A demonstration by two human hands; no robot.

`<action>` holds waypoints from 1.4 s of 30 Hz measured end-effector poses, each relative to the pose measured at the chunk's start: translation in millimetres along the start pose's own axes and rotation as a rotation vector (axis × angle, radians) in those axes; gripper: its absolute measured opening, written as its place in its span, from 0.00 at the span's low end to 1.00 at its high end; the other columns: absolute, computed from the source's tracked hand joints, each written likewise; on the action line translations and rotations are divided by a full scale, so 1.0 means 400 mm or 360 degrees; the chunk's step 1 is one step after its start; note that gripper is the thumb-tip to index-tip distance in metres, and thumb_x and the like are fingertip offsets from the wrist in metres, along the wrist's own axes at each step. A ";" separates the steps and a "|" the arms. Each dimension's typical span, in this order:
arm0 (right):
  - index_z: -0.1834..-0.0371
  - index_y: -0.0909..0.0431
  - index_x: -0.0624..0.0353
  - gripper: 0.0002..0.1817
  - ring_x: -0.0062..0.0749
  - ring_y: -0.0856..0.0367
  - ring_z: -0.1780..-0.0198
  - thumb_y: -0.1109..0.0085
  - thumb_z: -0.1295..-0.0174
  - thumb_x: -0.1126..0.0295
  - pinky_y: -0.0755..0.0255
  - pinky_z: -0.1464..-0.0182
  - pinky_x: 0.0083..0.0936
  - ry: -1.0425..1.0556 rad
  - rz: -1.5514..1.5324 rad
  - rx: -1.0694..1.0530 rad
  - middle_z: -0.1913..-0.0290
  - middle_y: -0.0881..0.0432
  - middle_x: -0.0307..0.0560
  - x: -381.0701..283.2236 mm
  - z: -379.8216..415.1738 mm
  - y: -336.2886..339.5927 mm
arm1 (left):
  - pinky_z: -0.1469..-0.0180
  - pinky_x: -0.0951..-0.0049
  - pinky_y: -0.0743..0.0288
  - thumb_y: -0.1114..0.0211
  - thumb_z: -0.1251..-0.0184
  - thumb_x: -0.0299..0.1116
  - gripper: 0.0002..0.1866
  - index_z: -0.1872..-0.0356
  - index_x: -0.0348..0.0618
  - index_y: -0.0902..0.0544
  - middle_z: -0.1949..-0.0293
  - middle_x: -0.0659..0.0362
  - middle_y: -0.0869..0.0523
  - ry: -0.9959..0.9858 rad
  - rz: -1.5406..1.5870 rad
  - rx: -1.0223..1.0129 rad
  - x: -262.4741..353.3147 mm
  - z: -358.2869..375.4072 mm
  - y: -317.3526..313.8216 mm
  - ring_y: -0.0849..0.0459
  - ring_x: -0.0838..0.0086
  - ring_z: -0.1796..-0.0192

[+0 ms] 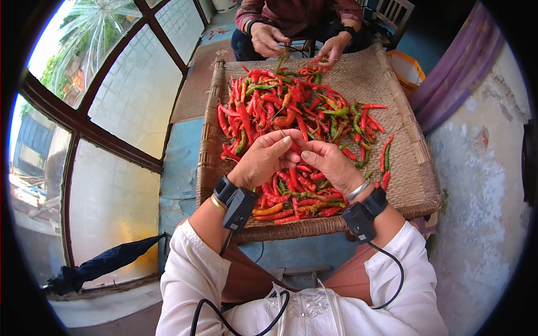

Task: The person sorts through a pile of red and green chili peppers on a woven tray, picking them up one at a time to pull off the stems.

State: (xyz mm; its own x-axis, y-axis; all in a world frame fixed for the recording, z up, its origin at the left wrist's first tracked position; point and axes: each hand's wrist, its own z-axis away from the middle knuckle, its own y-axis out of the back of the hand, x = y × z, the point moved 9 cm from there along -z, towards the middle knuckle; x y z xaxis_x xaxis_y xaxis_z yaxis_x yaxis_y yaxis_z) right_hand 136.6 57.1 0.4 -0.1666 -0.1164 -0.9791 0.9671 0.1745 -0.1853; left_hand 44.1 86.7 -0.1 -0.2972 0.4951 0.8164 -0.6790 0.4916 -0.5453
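A red chili pepper (pixel 295 148) is partly hidden between my two hands, above a large heap of chili peppers (pixel 280 106). My left hand (pixel 270 155) has its fingers curled and closed on the pepper. From the other side my right hand (pixel 332 163) closes in a pinch, its thumb and fingertips meeting my left fingers at the pepper. The heap is mostly red with some green and orange pods, and lies on a woven tray (pixel 398 162). A smaller pile of peppers (pixel 302 204) sits at the near edge, below my wrists.
Across the tray a person in a dark red shirt (pixel 302 17) handles peppers with both hands. An orange-and-white container (pixel 406 67) stands beyond the right edge. A folded umbrella (pixel 106 263) leans by the window at left. Black cables (pixel 400 274) run from my wrist devices.
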 end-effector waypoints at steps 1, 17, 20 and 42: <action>0.58 0.26 0.65 0.16 0.12 0.30 0.66 0.46 0.40 0.62 0.33 0.62 0.13 0.0000 0.0000 0.0002 0.66 0.24 0.33 -0.002 0.001 0.003 | 0.66 0.81 0.26 0.50 0.34 0.34 0.13 0.51 0.41 0.26 0.63 0.62 0.20 0.0010 -0.0087 0.0005 -0.006 -0.003 0.001 0.23 0.82 0.70; 0.61 0.23 0.63 0.14 0.14 0.28 0.72 0.47 0.40 0.63 0.33 0.70 0.13 0.0258 0.0305 0.0197 0.74 0.23 0.34 -0.042 0.008 0.024 | 0.77 0.88 0.36 0.42 0.39 0.38 0.16 0.53 0.41 0.26 0.75 0.69 0.23 0.0172 -0.0775 -0.0087 -0.052 0.005 -0.026 0.29 0.88 0.78; 0.64 0.23 0.61 0.12 0.12 0.30 0.75 0.46 0.41 0.64 0.35 0.74 0.11 0.0044 0.0085 0.0201 0.75 0.23 0.33 -0.016 0.010 0.030 | 0.78 0.87 0.35 0.41 0.39 0.34 0.12 0.57 0.40 0.26 0.76 0.68 0.23 0.0279 -0.0910 -0.0095 -0.052 0.005 -0.031 0.28 0.88 0.78; 0.60 0.28 0.57 0.15 0.23 0.26 0.76 0.58 0.36 0.58 0.32 0.74 0.20 -0.0387 -0.1060 0.0564 0.74 0.22 0.39 0.103 0.009 0.155 | 0.68 0.68 0.27 0.35 0.53 0.36 0.14 0.68 0.38 0.20 0.76 0.51 0.19 0.0038 -0.2348 0.0207 -0.033 -0.048 0.140 0.19 0.64 0.72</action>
State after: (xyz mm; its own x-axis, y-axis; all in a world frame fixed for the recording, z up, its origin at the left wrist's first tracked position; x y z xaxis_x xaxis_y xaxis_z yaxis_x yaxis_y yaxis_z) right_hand 190.4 59.4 -51.1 -0.7248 -0.3044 -0.6181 0.6890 -0.3241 -0.6483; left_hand 22.7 121.4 -45.1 0.7081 -0.3707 0.6010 -0.4052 0.4837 0.7757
